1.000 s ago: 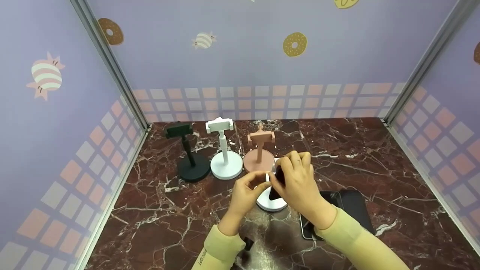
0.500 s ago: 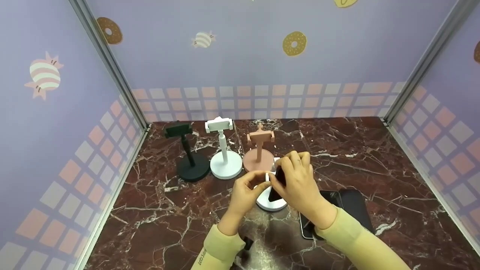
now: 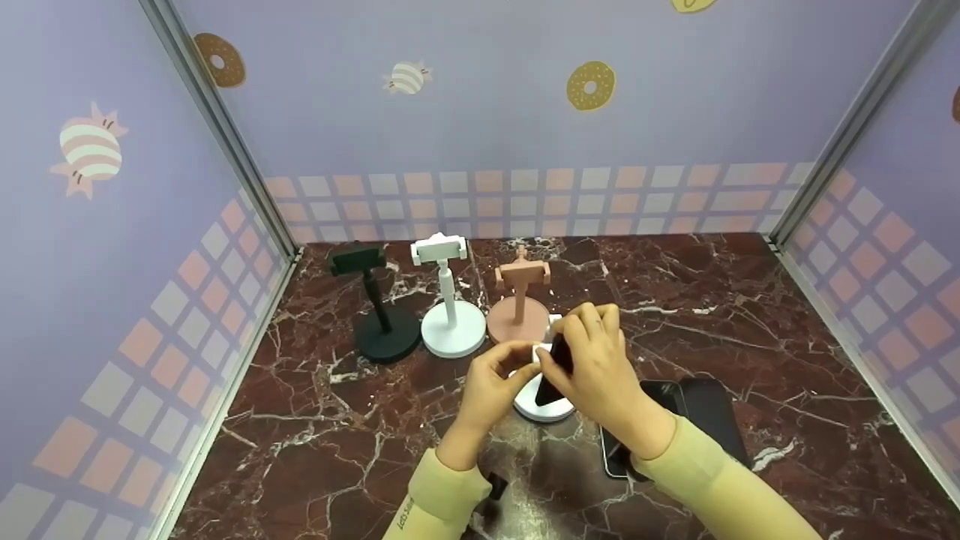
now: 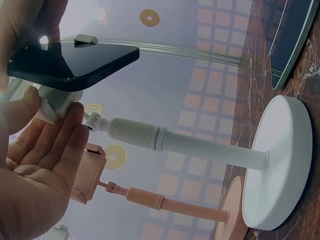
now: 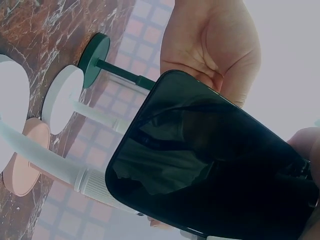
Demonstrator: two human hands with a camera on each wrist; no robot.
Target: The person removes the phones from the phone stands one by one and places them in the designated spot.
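Note:
My right hand (image 3: 596,367) grips a black smartphone (image 3: 553,379) by its edge, over a white phone stand (image 3: 541,409). With thumb and fingers, my left hand (image 3: 487,386) holds the stand's white clamp (image 4: 59,102). In the left wrist view the phone lies against the clamp, with a small clamp jaw showing above its far edge. Its dark screen (image 5: 200,160) fills much of the right wrist view. The stand's ribbed pole (image 4: 135,134) leads down to its round base (image 4: 277,165). My right hand hides much of the clamp in the head view.
A black stand (image 3: 384,334), another white stand (image 3: 452,330) and a pink stand (image 3: 517,321) form a row behind to the left. Right of my hands, a smartphone (image 3: 664,397) and a black phone-like slab (image 3: 712,420) lie on the marbled table (image 3: 330,450). Patterned panels enclose it.
The phone's lower end has tilted slightly down and left in the head view, and a little more of the white clamp shows. Both hands keep nearly the same position.

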